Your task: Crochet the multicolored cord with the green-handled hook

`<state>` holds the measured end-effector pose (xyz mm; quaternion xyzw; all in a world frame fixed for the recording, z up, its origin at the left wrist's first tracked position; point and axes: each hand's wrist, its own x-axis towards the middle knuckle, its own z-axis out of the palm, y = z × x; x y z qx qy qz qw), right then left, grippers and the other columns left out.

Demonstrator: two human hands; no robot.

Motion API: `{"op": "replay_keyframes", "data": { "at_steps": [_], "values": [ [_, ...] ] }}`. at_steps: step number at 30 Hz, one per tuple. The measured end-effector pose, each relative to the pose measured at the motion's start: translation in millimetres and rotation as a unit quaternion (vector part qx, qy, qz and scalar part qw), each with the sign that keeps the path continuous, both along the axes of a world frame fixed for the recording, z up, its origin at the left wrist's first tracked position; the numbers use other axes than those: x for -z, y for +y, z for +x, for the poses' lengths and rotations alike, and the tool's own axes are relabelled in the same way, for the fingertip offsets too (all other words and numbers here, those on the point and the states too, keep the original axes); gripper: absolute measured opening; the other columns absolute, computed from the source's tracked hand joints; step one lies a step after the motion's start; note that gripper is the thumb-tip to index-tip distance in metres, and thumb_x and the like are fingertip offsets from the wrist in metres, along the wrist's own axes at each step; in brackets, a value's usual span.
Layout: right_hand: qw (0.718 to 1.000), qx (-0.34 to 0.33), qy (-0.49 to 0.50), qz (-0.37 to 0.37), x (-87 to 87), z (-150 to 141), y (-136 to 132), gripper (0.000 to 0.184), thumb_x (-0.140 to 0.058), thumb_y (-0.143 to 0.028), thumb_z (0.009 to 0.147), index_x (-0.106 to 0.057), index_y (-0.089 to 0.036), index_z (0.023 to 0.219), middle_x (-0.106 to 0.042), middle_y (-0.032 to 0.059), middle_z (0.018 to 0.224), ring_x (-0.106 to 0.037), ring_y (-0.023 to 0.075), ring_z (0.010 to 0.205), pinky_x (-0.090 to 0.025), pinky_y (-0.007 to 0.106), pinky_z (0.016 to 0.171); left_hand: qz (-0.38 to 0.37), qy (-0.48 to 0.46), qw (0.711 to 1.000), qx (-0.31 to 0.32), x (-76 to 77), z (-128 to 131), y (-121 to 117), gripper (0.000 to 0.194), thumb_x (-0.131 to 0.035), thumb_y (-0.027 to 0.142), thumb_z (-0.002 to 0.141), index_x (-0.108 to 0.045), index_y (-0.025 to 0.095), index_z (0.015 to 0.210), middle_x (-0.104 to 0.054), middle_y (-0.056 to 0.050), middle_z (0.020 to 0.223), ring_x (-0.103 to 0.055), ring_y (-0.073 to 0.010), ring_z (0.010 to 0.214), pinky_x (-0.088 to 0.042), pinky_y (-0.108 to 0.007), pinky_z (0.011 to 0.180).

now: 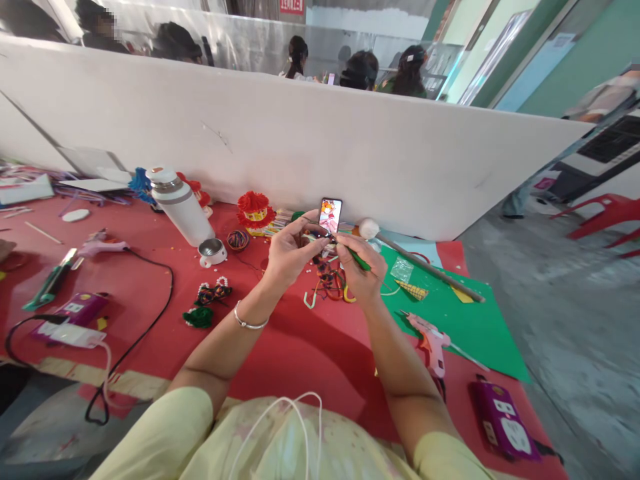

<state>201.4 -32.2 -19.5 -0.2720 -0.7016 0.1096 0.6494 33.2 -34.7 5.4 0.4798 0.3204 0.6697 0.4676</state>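
My left hand (291, 249) is closed in a pinch on a small dark piece whose kind I cannot make out. My right hand (363, 268) meets it at the fingertips and grips a slim green-handled tool (359, 259); the tip is too small to identify. Multicoloured yarn (327, 275) shows just below and between the hands, and whether it joins the held piece is unclear. Behind the fingertips, a phone (330, 215) stands upright with a bright picture on its screen. A pale green hook-shaped piece (310, 300) lies below the hands on the red tabletop (300, 360).
Left of my hands stand a white thermos (180, 207), a metal-lined cup (212, 251) and a yarn ball (238, 240). A pink glue gun (430, 340) lies right, by a green sheet (480, 333). Purple power boxes (503, 417) sit at both sides. A white partition (250, 127) rises behind.
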Motion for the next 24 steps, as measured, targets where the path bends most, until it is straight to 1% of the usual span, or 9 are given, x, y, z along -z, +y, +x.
{"op": "replay_keyframes", "data": {
  "at_steps": [3, 5, 7, 9, 12, 14, 17, 20, 24],
  "values": [
    [1.0, 0.008, 0.003, 0.005, -1.5, -2.3, -3.4, 0.024, -0.072, -0.02, 0.099, -0.082, -0.031, 0.118, -0.086, 0.0034, 0.113, -0.082, 0.02, 0.105, -0.068, 0.039, 0.096, -0.007, 0.005, 1.0, -0.011, -0.5, 1.8, 1.0, 0.064, -0.099, 0.027, 0.067, -0.081, 0.021, 0.128, -0.082, -0.001, 0.084, -0.066, -0.0097, 0.065, -0.057, -0.022, 0.061],
    [0.999, 0.031, 0.008, 0.013, -0.9, -4.6, -5.8, 0.024, -0.072, -0.021, 0.099, -0.082, -0.031, 0.118, -0.086, 0.0035, 0.112, -0.082, 0.0199, 0.103, -0.068, 0.039, 0.094, -0.011, 0.01, 1.0, -0.025, -1.1, 4.3, 1.2, 0.065, -0.099, 0.024, 0.066, -0.081, 0.02, 0.128, -0.08, 0.0, 0.078, -0.066, -0.0097, 0.062, -0.055, -0.021, 0.057],
    [0.999, 0.05, 0.014, 0.013, 1.2, -7.4, -7.4, 0.025, -0.073, -0.022, 0.099, -0.082, -0.032, 0.119, -0.086, 0.0033, 0.112, -0.082, 0.0202, 0.102, -0.069, 0.039, 0.093, -0.015, -0.003, 0.999, -0.035, -2.4, 8.0, 0.7, 0.064, -0.098, 0.021, 0.065, -0.081, 0.02, 0.127, -0.079, 0.0, 0.077, -0.063, -0.0087, 0.058, -0.052, -0.019, 0.052],
    [0.998, 0.055, 0.035, 0.011, 4.5, -10.4, -7.9, 0.025, -0.073, -0.023, 0.099, -0.082, -0.033, 0.119, -0.086, 0.0026, 0.111, -0.082, 0.0208, 0.103, -0.068, 0.04, 0.094, -0.026, -0.044, 0.998, -0.029, -4.3, 12.2, -0.1, 0.062, -0.097, 0.02, 0.064, -0.083, 0.021, 0.124, -0.078, 0.001, 0.075, -0.058, -0.0062, 0.053, -0.047, -0.018, 0.048],
    [0.994, 0.047, 0.095, -0.02, 10.7, -13.7, -6.2, 0.02, -0.074, -0.028, 0.098, -0.084, -0.034, 0.115, -0.087, 0.0019, 0.108, -0.082, 0.0222, 0.103, -0.068, 0.042, 0.097, -0.069, -0.117, 0.99, 0.021, -7.0, 16.9, -1.2, 0.059, -0.099, 0.022, 0.063, -0.084, 0.021, 0.12, -0.071, 0.004, 0.066, -0.043, -0.0017, 0.044, -0.033, -0.016, 0.04],
    [0.987, 0.032, 0.14, -0.069, 14.8, -13.7, -3.4, 0.017, -0.075, -0.034, 0.098, -0.086, -0.033, 0.111, -0.088, 0.0017, 0.107, -0.083, 0.0229, 0.103, -0.068, 0.043, 0.098, -0.102, -0.15, 0.982, 0.063, -8.4, 17.7, -1.9, 0.06, -0.1, 0.022, 0.062, -0.085, 0.021, 0.12, -0.063, 0.007, 0.057, -0.034, -0.0003, 0.041, -0.025, -0.016, 0.039],
    [0.975, -0.019, 0.18, -0.128, 18.5, -8.9, 2.2, 0.016, -0.078, -0.04, 0.095, -0.086, -0.034, 0.107, -0.088, 0.0006, 0.106, -0.083, 0.0237, 0.102, -0.068, 0.045, 0.098, -0.132, -0.166, 0.972, 0.096, -10.5, 14.7, -3.1, 0.061, -0.1, 0.021, 0.061, -0.085, 0.021, 0.119, -0.059, 0.008, 0.055, -0.03, 0.0003, 0.04, -0.023, -0.017, 0.039],
    [0.975, -0.06, 0.158, -0.143, 17.5, -0.7, 7.2, 0.015, -0.08, -0.04, 0.093, -0.087, -0.035, 0.106, -0.089, 0.0001, 0.107, -0.083, 0.0245, 0.104, -0.067, 0.046, 0.101, -0.147, -0.156, 0.972, 0.099, -12.7, 8.6, -3.8, 0.06, -0.1, 0.019, 0.06, -0.085, 0.021, 0.118, -0.064, 0.006, 0.059, -0.031, 0.0008, 0.04, -0.021, -0.017, 0.039],
    [0.981, -0.083, 0.122, -0.13, 13.5, 8.8, 11.7, 0.017, -0.082, -0.038, 0.092, -0.087, -0.038, 0.108, -0.089, -0.0009, 0.109, -0.082, 0.0248, 0.108, -0.067, 0.048, 0.102, -0.148, -0.146, 0.973, 0.102, -13.6, 1.3, -2.5, 0.059, -0.101, 0.018, 0.057, -0.086, 0.02, 0.114, -0.064, 0.006, 0.058, -0.032, 0.0007, 0.039, -0.019, -0.017, 0.039]
  ]
}}
